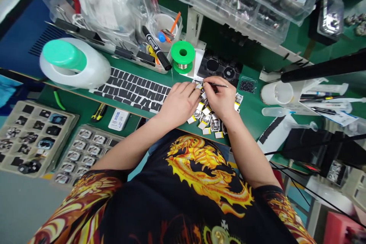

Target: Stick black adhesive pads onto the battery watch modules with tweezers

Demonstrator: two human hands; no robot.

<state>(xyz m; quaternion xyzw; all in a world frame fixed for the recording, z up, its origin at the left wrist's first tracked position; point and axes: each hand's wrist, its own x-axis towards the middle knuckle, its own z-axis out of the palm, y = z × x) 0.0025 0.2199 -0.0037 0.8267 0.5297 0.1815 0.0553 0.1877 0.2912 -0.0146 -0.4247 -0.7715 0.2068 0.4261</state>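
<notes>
Small silver battery cells with yellow edges lie in a loose pile on the green bench, beneath and between my hands. My right hand is closed on a thin dark tool like tweezers, its tip pointing left toward my other hand. Over the left side of the pile, my left hand has its fingers bent and pressed together near that tip. Whatever is under those fingertips is too small and covered to make out. A green solder spool stands just beyond my hands.
Left of my hands lies a white sheet with rows of black pieces, beside a white bottle with a green cap. Clear compartment boxes rise at the back. To the right are a white cup and a small tray of black bits.
</notes>
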